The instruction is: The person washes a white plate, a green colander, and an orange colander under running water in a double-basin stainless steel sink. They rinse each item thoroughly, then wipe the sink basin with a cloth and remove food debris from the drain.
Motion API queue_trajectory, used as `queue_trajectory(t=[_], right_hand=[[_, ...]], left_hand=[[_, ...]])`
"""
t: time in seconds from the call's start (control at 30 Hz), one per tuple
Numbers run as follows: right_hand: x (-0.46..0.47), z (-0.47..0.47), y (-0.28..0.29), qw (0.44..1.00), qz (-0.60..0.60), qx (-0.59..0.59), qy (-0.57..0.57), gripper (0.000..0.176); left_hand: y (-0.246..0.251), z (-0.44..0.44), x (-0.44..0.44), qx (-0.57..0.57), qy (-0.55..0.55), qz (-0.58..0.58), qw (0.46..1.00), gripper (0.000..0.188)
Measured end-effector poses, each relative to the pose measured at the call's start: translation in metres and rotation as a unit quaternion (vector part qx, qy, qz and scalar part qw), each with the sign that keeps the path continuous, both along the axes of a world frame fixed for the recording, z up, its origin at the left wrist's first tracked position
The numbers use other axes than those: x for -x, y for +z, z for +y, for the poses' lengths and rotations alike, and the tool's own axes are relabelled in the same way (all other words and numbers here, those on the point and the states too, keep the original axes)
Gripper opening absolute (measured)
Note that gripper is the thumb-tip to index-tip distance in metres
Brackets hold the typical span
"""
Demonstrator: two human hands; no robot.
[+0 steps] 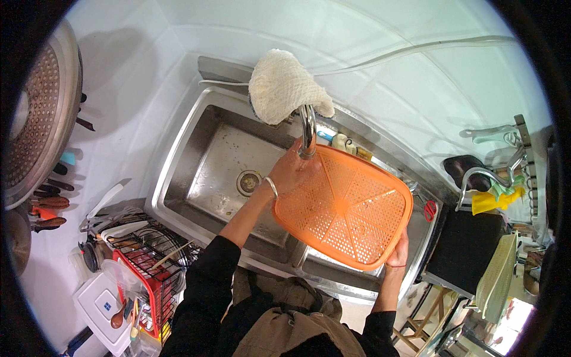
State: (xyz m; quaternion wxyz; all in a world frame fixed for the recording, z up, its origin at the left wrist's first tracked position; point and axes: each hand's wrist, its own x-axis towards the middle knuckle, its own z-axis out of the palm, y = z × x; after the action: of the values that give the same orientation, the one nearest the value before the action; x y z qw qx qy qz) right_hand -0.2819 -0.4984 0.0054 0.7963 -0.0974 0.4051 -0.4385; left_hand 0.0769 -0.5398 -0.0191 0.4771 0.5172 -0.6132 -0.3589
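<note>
An orange perforated plastic basket (341, 207) is held over the right part of a stainless steel double sink (214, 156). My left hand (296, 172) reaches to its inner upper left area, just under the spout of a chrome faucet (308, 129); whether it grips the basket is unclear. My right hand (399, 250) holds the basket's lower right rim, with part of the fingers hidden behind it. A cream cloth (285, 87) is draped over the faucet. The drain (249, 183) of the left basin shows, with small bits scattered around it.
Left of the sink stands a black wire dish rack (147, 241) with utensils and a red basket (134, 272). Red-handled scissors (430, 210) lie at the sink's right edge. A black box-like surface (466, 250) is further right. Knives and a large pan (44, 111) hang at left.
</note>
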Motion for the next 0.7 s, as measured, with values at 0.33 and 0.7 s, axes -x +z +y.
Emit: queue_trajectory(t=[0.33,0.7], right_hand=[[0.033,0.016,-0.027,0.995,0.039,0.083,-0.028,0.051],[-0.003,0.008,-0.016,0.988,0.094,0.119,-0.019,0.053]], left_hand=[[0.016,-0.010,0.007,-0.001,-0.046,0.168,0.985,0.034],[-0.020,0.013,-0.017,-0.002,-0.023,0.257,0.966,0.039]])
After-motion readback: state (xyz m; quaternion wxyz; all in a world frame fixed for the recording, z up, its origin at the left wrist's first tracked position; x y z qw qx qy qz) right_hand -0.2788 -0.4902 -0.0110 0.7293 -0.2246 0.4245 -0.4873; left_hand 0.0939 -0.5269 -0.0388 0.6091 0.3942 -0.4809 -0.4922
